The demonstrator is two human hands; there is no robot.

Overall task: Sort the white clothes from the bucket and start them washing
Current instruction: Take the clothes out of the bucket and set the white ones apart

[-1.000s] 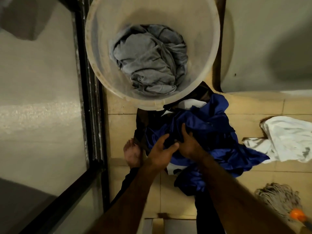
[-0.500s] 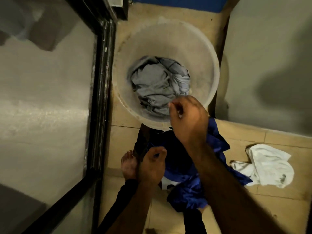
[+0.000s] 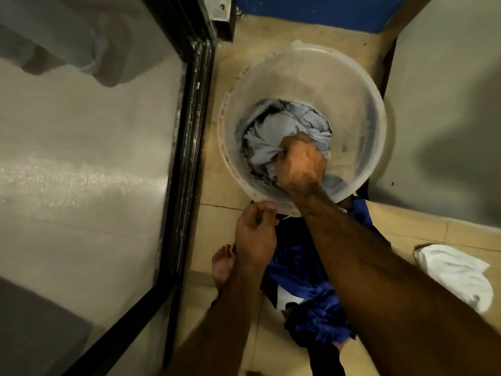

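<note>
Right hand (image 3: pixel 301 164) back in the bucket (image 3: pixel 374 104)
Off the blue pile (image 3: pixel 311 294) a second ago, it now clutches the grey garment (image 3: pixel 268 137); the left hand (image 3: pixel 256 234) hovers loosely curled, empty. One white cloth (image 3: pixel 458 275) lies to their right: sorting unfinished.

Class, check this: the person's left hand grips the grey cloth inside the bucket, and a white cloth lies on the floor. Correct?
Not quite. The head view shows the right hand gripping the grey cloth inside the bucket; the left hand is outside, near the rim. The white cloth does lie on the floor.
</note>
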